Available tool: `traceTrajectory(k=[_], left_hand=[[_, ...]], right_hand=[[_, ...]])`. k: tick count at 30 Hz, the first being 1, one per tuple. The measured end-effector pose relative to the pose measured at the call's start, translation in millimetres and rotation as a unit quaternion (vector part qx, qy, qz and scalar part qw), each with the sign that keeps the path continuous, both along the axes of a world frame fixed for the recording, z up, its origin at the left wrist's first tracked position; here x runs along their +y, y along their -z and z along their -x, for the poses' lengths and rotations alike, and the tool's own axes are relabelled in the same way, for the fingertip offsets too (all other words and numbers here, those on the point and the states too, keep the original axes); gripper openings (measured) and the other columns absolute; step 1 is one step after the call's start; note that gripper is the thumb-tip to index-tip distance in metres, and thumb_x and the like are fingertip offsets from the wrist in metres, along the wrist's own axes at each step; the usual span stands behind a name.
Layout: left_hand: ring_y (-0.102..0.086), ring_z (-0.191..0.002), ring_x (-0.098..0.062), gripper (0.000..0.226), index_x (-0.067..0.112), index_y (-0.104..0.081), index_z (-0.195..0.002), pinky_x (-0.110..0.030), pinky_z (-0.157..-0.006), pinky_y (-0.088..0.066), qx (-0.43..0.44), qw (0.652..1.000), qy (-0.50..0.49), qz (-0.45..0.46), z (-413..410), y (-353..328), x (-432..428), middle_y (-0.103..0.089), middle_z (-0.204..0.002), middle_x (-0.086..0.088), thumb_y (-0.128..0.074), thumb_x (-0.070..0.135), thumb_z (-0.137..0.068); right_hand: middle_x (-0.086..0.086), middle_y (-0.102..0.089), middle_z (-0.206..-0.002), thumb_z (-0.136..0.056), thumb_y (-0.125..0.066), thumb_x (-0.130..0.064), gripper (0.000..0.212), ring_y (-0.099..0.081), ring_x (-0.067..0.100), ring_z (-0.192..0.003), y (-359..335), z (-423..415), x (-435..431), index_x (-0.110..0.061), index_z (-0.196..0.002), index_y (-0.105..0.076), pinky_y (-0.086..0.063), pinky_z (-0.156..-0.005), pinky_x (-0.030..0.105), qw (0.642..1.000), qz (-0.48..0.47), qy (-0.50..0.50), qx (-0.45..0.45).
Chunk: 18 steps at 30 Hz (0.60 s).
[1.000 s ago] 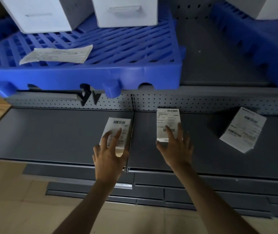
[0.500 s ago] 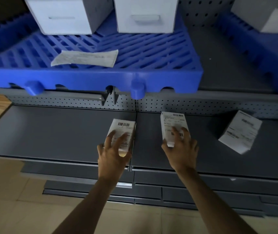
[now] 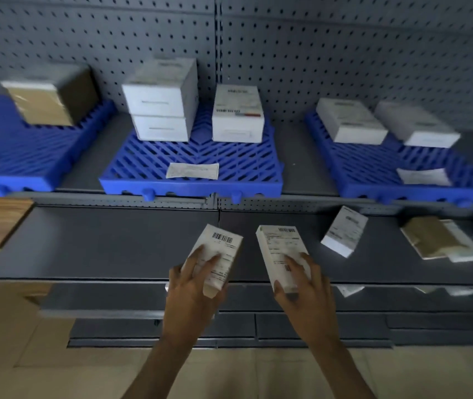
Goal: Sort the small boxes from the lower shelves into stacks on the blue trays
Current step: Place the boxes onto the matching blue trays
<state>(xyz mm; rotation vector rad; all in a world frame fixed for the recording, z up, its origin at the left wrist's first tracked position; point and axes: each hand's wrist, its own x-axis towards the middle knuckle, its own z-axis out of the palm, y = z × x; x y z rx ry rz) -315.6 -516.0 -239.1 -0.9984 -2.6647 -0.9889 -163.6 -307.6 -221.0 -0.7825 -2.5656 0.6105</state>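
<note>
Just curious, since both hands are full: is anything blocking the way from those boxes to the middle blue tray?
Nothing visible does. The left hand holds the left box, the right hand the right box, below the tray, open air between. A paper slip lies on its front; white stacks stand at its back.

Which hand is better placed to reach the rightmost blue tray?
Right, probably: the right hand, gripping a small white labelled box, lies nearer that blue slatted plastic tray than the left hand.

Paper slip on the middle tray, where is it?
Head view, centre: the paper slip lies near the front of the blue tray, before the white boxes.
</note>
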Motion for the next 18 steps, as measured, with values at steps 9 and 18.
traceTrajectory(k=[9,18], left_hand=[[-0.047,-0.1,-0.025,0.06,0.039,-0.061,-0.135,-0.04,-0.07,-0.058,0.044,0.999,-0.008,-0.018,-64.7,-114.6,-40.3,-0.048,-0.151,0.011,-0.072,0.053,-0.077],[-0.047,-0.102,-0.023,0.06,0.037,-0.061,-0.137,-0.043,-0.08,-0.055,0.106,0.992,0.001,-0.067,-75.9,-187.3,-51.8,-0.045,-0.154,0.01,-0.068,0.056,-0.08]], right_hand=[[-0.015,-0.036,-0.152,-0.088,-0.065,-0.049,0.06,-0.041,0.02,-0.123,-91.4,-71.4,-56.2,-0.045,-0.144,-0.045,-0.053,-0.096,0.052,0.998,0.02,0.024,0.062],[-0.015,-0.039,-0.15,-0.092,-0.061,-0.055,0.053,-0.04,0.018,-0.132,-170.8,-94.9,-50.9,-0.044,-0.143,-0.05,-0.053,-0.097,0.055,0.99,-0.009,0.028,0.139]])
